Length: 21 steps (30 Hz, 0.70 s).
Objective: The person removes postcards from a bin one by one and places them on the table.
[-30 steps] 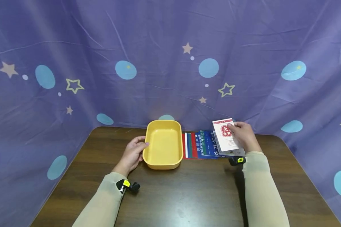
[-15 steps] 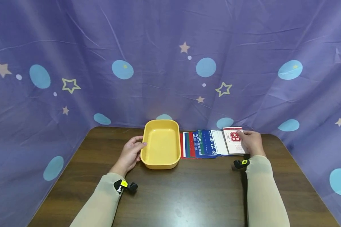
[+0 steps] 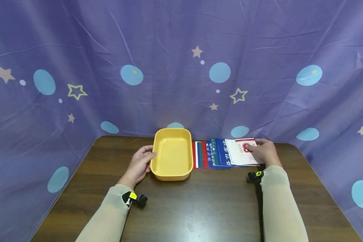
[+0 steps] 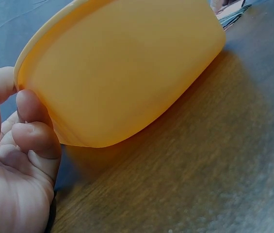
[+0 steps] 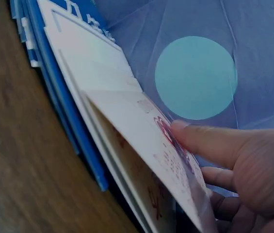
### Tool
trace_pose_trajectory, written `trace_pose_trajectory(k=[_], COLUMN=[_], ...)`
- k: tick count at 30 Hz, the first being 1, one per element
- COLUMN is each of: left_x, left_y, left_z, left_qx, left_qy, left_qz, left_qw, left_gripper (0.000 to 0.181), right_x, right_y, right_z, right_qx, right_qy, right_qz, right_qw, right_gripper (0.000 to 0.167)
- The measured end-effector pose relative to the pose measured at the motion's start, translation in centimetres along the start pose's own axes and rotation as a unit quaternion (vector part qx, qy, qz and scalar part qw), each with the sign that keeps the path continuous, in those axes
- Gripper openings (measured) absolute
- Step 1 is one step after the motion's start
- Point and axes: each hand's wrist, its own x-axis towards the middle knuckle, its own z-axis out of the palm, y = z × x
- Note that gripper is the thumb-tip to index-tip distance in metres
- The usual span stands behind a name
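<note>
My left hand (image 3: pixel 138 164) pinches the left rim of a yellow plastic tray (image 3: pixel 171 177), thumb on the inner side. The left wrist view shows the fingers curled against the tray's outer wall (image 4: pixel 127 73). At the right end of a fanned row of cards (image 3: pixel 221 155), my right hand (image 3: pixel 267 153) holds a white card with a red emblem (image 3: pixel 241 155) between thumb and fingers. In the right wrist view, the thumb lies on the face of the white card (image 5: pixel 151 141), which is tilted slightly off the pale cards beneath. The other fingers are partly hidden behind it.
The row of overlapping red, white, green and blue cards runs from the tray's right side along the back of the brown wooden table (image 3: pixel 181 208). Close behind hangs a purple curtain (image 3: pixel 169 101) with stars and blue ovals.
My right hand has brought the white card down and right onto the row's right end, then slightly left. A plain white card now shows beside it. The left hand stays on the tray.
</note>
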Motion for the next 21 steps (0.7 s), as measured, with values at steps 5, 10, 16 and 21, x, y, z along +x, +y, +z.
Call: trace_pose_trajectory(k=[5, 10, 16, 21], left_x=[0.1, 0.1, 0.0, 0.1], left_y=[0.1, 0.1, -0.1, -0.1], left_z=[0.0, -0.2, -0.3, -0.4], left_qx=[-0.001, -0.004, -0.001, -0.007], left_qy=[0.001, 0.006, 0.004, 0.008], left_qz=[0.002, 0.001, -0.002, 0.004], left_qw=[1.0000, 1.0000, 1.0000, 0.9999], left_gripper=[0.047, 0.048, 0.048, 0.045], right_x=[-0.2, -0.8, -1.0, -0.9], right_y=[-0.4, -0.8, -0.5, -0.7], right_z=[0.3, 0.9, 1.0, 0.3], right_qx=[-0.043, -0.099, -0.134, -0.112], right_qy=[0.003, 0.009, 0.004, 0.003], right_qz=[-0.023, -0.023, -0.037, -0.050], right_qw=[0.9988, 0.9948, 0.9902, 0.9924], right_gripper=[0.083, 0.073, 0.055, 0.063])
